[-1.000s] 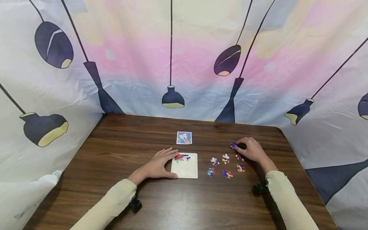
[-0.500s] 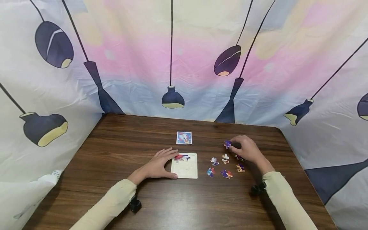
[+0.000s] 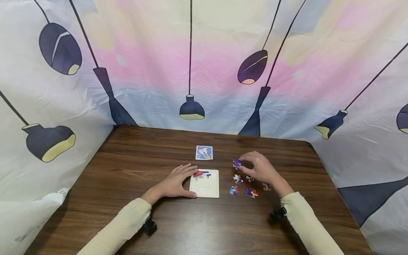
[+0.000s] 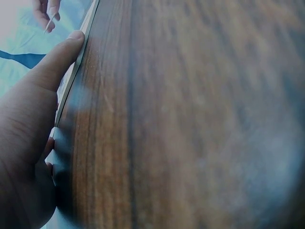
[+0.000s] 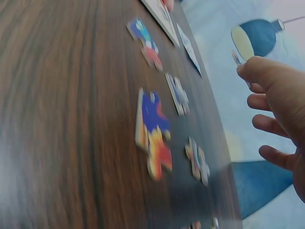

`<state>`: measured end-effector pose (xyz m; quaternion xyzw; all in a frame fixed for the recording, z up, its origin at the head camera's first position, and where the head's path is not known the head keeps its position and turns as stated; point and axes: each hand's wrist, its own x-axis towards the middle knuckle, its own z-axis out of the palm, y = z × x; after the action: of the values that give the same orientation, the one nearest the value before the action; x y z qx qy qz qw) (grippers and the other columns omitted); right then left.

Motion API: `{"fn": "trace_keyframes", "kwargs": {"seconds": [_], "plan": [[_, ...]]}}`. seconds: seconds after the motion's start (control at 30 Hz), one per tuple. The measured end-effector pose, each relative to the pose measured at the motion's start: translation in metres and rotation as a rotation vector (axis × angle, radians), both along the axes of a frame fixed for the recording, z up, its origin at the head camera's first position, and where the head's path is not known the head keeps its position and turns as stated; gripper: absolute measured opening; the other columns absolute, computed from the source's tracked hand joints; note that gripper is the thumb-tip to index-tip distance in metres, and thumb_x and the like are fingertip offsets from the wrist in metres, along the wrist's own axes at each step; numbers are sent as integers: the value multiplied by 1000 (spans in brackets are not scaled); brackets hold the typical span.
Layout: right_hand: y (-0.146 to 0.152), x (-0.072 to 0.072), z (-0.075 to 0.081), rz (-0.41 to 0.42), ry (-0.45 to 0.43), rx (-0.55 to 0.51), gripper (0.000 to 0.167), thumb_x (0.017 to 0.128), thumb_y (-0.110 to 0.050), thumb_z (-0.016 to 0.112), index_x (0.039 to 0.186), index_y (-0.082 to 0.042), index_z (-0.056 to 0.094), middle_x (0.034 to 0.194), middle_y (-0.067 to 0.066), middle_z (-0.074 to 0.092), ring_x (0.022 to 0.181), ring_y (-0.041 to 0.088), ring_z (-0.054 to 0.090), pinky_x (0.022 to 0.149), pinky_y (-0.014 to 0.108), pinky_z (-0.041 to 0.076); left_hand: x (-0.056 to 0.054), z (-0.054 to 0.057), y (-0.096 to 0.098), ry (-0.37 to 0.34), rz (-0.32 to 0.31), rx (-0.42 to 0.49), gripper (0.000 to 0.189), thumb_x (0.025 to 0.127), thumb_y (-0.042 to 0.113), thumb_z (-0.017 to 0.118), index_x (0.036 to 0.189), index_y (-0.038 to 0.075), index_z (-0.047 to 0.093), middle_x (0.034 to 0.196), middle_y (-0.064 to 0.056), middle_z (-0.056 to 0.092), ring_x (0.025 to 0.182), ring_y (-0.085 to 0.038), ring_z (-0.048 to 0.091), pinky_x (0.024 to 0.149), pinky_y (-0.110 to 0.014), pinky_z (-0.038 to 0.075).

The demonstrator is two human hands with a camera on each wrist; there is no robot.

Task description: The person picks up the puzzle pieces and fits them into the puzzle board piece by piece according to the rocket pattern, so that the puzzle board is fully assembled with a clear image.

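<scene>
My left hand [image 3: 173, 183] rests at the left side of a pale square puzzle tray [image 3: 208, 191], its fingers stretched over the upper left corner and its thumb against the lower left edge. In the left wrist view the thumb [image 4: 64, 57] lies along the tray's thin edge. Red and purple puzzle pieces [image 3: 201, 174] sit in the tray's top part. My right hand [image 3: 259, 168] pinches a purple puzzle piece [image 3: 236, 164] between thumb and fingertips, right of the tray. The right wrist view shows this held piece [image 5: 236, 58] nearly edge-on, raised above the table.
Several loose puzzle pieces lie right of the tray, among them a blue-red one [image 3: 233, 191], a purple-orange one [image 3: 251, 192] and a white one [image 3: 237, 179]. A square picture card [image 3: 204, 153] lies behind the tray. A printed cloth [image 3: 153, 71] hangs behind the wooden table [image 3: 191, 226].
My right hand has moved left from the far right pieces, carrying the purple puzzle piece towards the tray. The left hand and the tray have stayed in place.
</scene>
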<state>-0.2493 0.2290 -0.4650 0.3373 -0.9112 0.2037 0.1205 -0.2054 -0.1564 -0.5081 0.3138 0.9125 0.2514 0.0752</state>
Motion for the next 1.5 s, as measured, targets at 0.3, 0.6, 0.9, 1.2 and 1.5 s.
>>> {"fn": "trace_keyframes", "kwargs": {"seconds": [0.3, 0.6, 0.9, 1.2, 1.5], "plan": [[-30, 4, -3, 67, -13, 3, 31, 92, -32, 77, 116, -13, 76, 118, 3, 72, 113, 22, 65, 96, 46, 55, 0, -1, 1, -1, -5, -3, 99, 79, 72, 73, 158, 21, 42, 166, -1, 32, 157, -27, 18, 126, -56, 9], [-57, 9, -7, 114, -41, 22, 29, 93, -34, 76, 115, -14, 76, 118, 1, 72, 114, 20, 64, 98, 44, 54, 0, -1, 2, -8, 0, 0, 100, 79, 72, 74, 158, 19, 41, 166, -1, 33, 157, -27, 18, 126, -56, 9], [-75, 8, -18, 121, -72, 41, 30, 93, -36, 75, 114, -15, 76, 118, 1, 72, 114, 20, 64, 98, 44, 54, 0, 2, 1, -6, 2, -1, 101, 79, 72, 74, 158, 18, 42, 165, -2, 34, 156, -28, 19, 125, -57, 9], [-84, 7, -27, 115, -72, 88, 30, 93, -37, 75, 113, -15, 77, 120, 2, 72, 115, 22, 64, 98, 45, 54, 1, 1, 0, 2, 4, 0, 101, 79, 72, 74, 158, 18, 42, 165, -2, 34, 156, -29, 20, 125, -58, 11], [-84, 6, -32, 120, -76, 108, 32, 93, -37, 76, 114, -13, 78, 121, 4, 73, 116, 24, 63, 97, 46, 54, 1, 1, 0, -6, 9, 0, 100, 79, 71, 74, 158, 18, 42, 165, -1, 34, 156, -28, 19, 125, -57, 9]]}}
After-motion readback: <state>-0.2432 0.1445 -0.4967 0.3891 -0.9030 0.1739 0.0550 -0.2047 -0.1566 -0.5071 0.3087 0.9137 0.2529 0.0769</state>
